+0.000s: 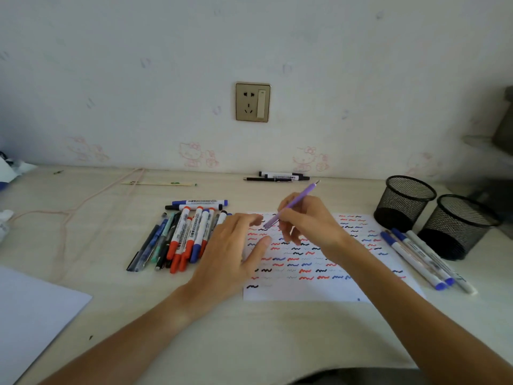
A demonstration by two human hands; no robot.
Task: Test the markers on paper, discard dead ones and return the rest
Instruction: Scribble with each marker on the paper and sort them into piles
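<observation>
A white test paper (330, 290) covered in red, blue and black squiggles lies in the middle of the desk. My right hand (311, 223) grips a purple pen (299, 200), its tip down near the paper's top left. My left hand (236, 251) rests with straight fingers on the paper's left edge. A pile of red, blue and black markers and pens (183, 237) lies to the left of the paper. Three blue-capped white markers (422, 259) lie at the paper's right edge.
Two black mesh pen cups (404, 201) (458, 226) stand at the right. A few black pens (280, 177) lie by the wall. A blank sheet (30, 318) sits front left. A pinkish cord (75, 209) and a wrapped stick (158, 183) lie at the back left.
</observation>
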